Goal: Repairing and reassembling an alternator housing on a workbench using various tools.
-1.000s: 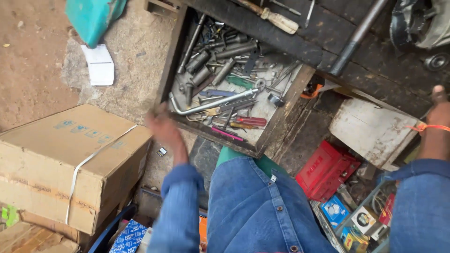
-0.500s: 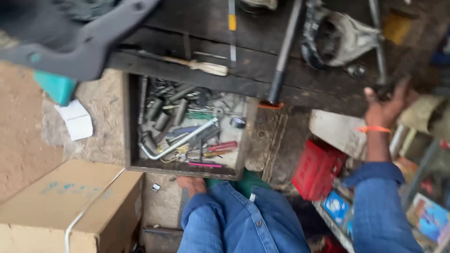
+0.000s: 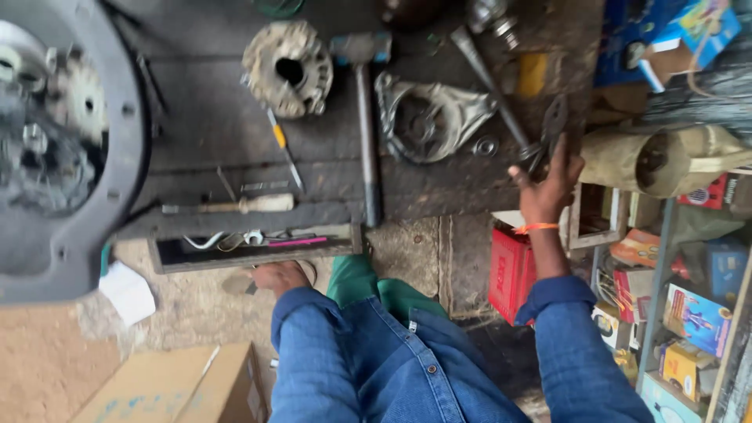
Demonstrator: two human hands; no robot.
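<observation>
Right hand (image 3: pixel 548 188) closed round handles of dark steel pliers (image 3: pixel 548 129) at right edge of grimy wooden bench (image 3: pixel 211 133), jaws pointing far. Left hand (image 3: pixel 276 276) flat against front of nearly shut wooden tool drawer (image 3: pixel 258 244), grasping nothing, apparently pushing. Long steel hammer (image 3: pixel 365 133) and grey cast alternator housing (image 3: pixel 431 117) lying loose mid-bench.

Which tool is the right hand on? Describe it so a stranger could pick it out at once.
Start at the dark workbench and go to its right edge, beside the shelves of boxes. There the right hand grips dark pliers. Unlike the long-handled hammer and the yellow-banded screwdriver, they have two spread handles.
</observation>
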